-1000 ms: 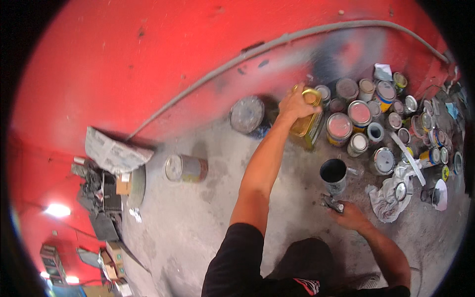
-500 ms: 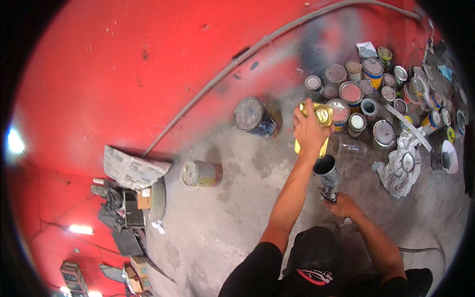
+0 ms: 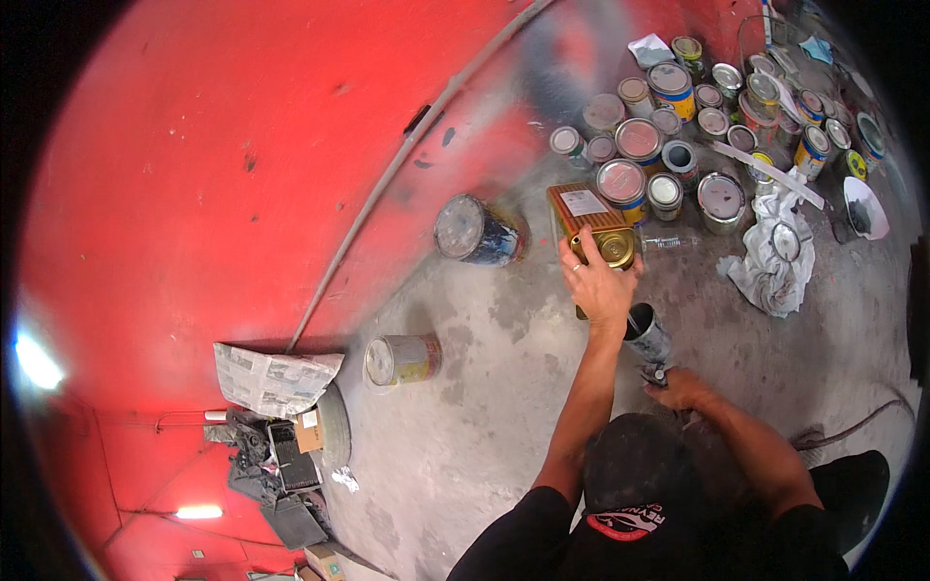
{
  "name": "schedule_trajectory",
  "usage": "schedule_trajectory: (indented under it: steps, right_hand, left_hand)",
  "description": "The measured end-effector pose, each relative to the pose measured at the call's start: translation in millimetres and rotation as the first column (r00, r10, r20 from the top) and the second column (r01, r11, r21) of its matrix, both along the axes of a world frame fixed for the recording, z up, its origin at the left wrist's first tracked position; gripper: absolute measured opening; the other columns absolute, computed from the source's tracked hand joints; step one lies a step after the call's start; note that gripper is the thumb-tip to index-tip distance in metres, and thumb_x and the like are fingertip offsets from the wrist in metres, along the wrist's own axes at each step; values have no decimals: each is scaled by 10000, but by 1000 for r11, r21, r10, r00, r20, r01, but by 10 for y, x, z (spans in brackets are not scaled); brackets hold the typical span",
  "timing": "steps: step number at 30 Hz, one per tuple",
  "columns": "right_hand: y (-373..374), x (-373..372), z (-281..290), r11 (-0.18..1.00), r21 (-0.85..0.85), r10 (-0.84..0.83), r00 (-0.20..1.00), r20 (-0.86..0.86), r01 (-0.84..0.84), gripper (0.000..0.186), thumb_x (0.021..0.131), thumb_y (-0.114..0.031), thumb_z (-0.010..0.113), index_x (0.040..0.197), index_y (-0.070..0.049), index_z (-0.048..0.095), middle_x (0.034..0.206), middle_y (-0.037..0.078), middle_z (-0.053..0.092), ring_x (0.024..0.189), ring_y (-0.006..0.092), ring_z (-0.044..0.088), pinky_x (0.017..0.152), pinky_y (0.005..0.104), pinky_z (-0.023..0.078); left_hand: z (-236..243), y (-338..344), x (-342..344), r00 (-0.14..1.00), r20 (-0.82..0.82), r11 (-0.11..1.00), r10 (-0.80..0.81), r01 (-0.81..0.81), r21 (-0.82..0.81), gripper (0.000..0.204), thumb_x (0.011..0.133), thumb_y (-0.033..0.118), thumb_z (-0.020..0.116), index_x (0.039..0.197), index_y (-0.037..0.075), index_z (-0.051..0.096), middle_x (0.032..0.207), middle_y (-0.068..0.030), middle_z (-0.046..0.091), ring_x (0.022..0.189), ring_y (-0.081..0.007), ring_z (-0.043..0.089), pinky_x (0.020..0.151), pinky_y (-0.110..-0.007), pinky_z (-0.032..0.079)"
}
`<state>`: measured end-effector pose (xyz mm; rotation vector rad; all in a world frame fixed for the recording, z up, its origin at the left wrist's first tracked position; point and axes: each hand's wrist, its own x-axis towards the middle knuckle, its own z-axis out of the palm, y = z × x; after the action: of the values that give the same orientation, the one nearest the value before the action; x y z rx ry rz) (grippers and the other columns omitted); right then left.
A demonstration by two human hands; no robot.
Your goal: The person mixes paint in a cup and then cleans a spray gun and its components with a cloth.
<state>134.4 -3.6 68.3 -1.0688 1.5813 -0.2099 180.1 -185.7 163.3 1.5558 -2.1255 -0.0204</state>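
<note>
My left hand [image 3: 603, 289] grips a gold rectangular can [image 3: 579, 205], tilted so that its spout end sits above a grey cup with a dark inside [image 3: 651, 341]. Part of the can is hidden behind my fingers. My right hand [image 3: 681, 389] is closed on a metal spray gun [image 3: 655, 373] at the base of that cup. Whether liquid is flowing from the can cannot be made out. A clear plastic bottle [image 3: 670, 242] lies just right of the gold can.
Many round paint cans [image 3: 640, 141] crowd the floor by the red wall [image 3: 213, 174], with a crumpled white rag [image 3: 775, 271]. Two larger cans [image 3: 463, 229] [image 3: 402, 358] stand apart at left. Newspaper [image 3: 271, 378], boxes and dark clutter sit at lower left; a hose [image 3: 833, 431] lies at right.
The gold can has been lifted and tipped toward the cup, its spout end now lower. My left hand moved down toward my right hand, and the view shifted.
</note>
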Motion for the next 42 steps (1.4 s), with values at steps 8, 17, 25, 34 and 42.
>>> schedule_trajectory:
  steps: [8, 17, 25, 34, 42]
  right_hand:
    - [66, 14, -44, 1000, -6, -20, 1000, -12, 20, 607, 824, -536, 584, 1022, 35, 642, 1036, 274, 641, 1001, 421, 604, 864, 461, 471]
    - [83, -13, 63, 998, -24, 49, 996, -69, -51, 624, 831, -548, 573, 1011, 45, 645, 1025, 272, 643, 991, 421, 607, 864, 462, 470]
    - [-93, 30, 211, 981, -167, -100, 995, 11, 100, 546, 841, -515, 583, 987, 5, 655, 955, 262, 650, 945, 421, 615, 822, 477, 475]
    - [-504, -165, 398, 930, -340, -156, 987, -31, 136, 528, 857, -488, 598, 1093, -17, 638, 987, 244, 657, 942, 413, 623, 815, 478, 484]
    - [-118, -1430, 1526, 831, -516, -311, 943, -119, 209, 509, 853, -415, 663, 1141, 2, 620, 1030, 260, 649, 1003, 376, 625, 842, 435, 484]
  left_hand:
    - [-1, 40, -6, 1000, 1, 1000, 0, 0, -2, 952, 594, 360, 851, 1370, 149, 341, 1402, -217, 281, 1242, -436, 385, 906, -521, 456]
    - [-48, 90, 6, 999, -22, 998, -26, 25, -50, 944, 590, 332, 855, 1363, 145, 346, 1377, -239, 301, 1221, -437, 402, 920, -515, 445]
    - [258, -243, -50, 998, -56, 1000, -16, 17, 22, 978, 592, 334, 862, 1376, 105, 324, 1360, -269, 319, 1214, -452, 417, 923, -500, 445]
    - [562, -985, -173, 999, 33, 978, 8, -15, 206, 1071, 592, 396, 864, 1445, 143, 267, 1331, -258, 376, 1181, -447, 463, 898, -519, 458]
    - [523, -1960, -48, 976, 199, 938, -84, 10, 347, 1070, 642, 611, 723, 1494, 176, 242, 1409, -276, 382, 1299, -418, 402, 1024, -510, 394]
